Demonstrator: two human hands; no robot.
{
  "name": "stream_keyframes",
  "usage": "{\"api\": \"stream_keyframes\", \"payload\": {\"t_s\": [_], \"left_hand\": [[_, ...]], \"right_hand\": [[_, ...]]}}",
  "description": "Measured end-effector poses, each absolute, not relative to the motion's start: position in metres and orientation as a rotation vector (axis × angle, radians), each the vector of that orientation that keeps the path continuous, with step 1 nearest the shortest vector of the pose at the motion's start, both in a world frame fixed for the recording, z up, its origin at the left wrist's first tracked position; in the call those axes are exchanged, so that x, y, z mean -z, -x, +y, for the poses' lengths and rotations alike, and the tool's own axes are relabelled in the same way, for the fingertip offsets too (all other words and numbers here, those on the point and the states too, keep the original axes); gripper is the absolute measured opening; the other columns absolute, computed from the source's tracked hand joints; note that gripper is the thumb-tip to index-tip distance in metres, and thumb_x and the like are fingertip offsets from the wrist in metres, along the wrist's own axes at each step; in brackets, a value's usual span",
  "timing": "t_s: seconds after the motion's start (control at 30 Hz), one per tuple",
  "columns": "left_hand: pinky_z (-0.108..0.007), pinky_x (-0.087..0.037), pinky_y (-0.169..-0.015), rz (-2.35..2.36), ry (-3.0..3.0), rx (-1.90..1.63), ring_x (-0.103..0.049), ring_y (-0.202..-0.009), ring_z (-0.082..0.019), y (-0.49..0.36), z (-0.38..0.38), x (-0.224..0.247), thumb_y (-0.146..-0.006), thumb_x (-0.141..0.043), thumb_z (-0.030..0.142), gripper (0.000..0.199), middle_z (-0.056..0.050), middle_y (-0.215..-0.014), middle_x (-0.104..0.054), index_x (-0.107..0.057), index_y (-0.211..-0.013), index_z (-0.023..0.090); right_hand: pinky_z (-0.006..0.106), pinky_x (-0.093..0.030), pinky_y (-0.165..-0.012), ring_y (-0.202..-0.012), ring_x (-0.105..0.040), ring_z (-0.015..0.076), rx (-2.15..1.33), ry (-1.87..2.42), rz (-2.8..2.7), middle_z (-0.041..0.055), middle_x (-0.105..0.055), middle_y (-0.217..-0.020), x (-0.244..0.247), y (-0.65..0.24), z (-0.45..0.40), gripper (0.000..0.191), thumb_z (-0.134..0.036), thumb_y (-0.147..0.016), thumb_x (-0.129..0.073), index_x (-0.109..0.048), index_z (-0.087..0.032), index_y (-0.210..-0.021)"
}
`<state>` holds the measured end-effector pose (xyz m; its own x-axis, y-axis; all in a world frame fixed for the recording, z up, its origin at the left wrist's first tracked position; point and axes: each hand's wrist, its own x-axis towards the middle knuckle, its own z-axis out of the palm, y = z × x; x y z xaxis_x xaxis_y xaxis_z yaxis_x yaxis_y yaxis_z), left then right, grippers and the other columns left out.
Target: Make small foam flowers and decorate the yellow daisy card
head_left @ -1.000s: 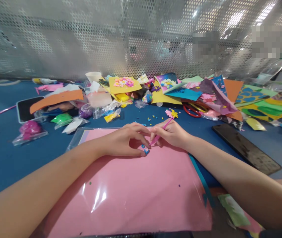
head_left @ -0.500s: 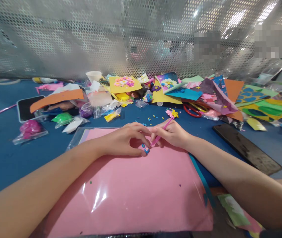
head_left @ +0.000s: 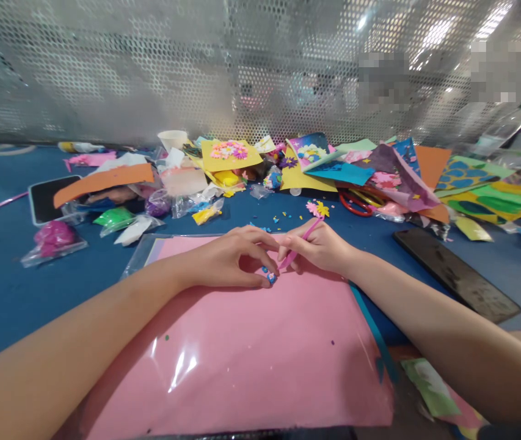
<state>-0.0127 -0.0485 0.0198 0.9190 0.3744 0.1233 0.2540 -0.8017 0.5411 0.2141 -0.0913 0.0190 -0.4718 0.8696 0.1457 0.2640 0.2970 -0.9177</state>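
Note:
My right hand (head_left: 317, 244) is closed around a thin pink modelling tool (head_left: 309, 229), whose broad lower end points down at the pink sheet. Curved over the same spot, my left hand (head_left: 237, 256) has its thumb and index finger at a small blue and white clay piece (head_left: 271, 278), seemingly pinching it. Another tiny blue bit (head_left: 264, 269) shows between these fingers. Both hands rest near the far edge of the plastic-covered pink sheet (head_left: 223, 354), their fingertips nearly meeting. How the tool's tip meets the clay is hard to make out.
Small pink and yellow clay flowers (head_left: 318, 209) lie beyond my right hand, among coloured crumbs. Bagged clay such as a magenta lump (head_left: 54, 237), paper scraps and red-handled scissors (head_left: 355, 205) line the back. A dark phone (head_left: 455, 272) lies at right, before a perforated metal wall (head_left: 150, 73).
Almost nothing differs. Both hands keep their place over the blue clay, and the pink tool has shifted only very slightly. The whole view has moved a little.

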Motion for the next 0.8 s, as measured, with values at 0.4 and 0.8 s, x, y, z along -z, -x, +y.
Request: {"api": "stream_keyframes", "payload": {"t_s": [0.4,0.8], "left_hand": [[-0.040,-0.036,-0.112,0.426,-2.533,-0.366,-0.056,-0.124,-0.024,0.0123,-0.0477,-0.0164,-0.085,-0.076,0.034,0.019,-0.003,-0.129,-0.069,-0.074,-0.102,0.026],[-0.041,-0.036,-0.112,0.442,-2.529,-0.340,-0.056,-0.123,-0.025,0.0125,-0.0485,-0.0172,-0.086,-0.075,0.033,0.014,-0.005,-0.129,-0.067,-0.077,-0.098,0.026]], "right_hand": [[0.023,-0.054,-0.053,-0.053,-0.063,0.0095,-1.179,1.041,-1.955,0.0064,-0.077,-0.075,-0.0098,-0.2169,-0.0895,0.042,-0.053,-0.091,-0.063,-0.080,-0.015,-0.080],[0.023,-0.049,-0.053,-0.051,-0.062,0.0101,-1.094,1.090,-2.025,0.0045,-0.069,-0.057,-0.0158,-0.2164,-0.0892,0.054,-0.057,-0.093,-0.058,-0.072,-0.014,-0.063]]}}
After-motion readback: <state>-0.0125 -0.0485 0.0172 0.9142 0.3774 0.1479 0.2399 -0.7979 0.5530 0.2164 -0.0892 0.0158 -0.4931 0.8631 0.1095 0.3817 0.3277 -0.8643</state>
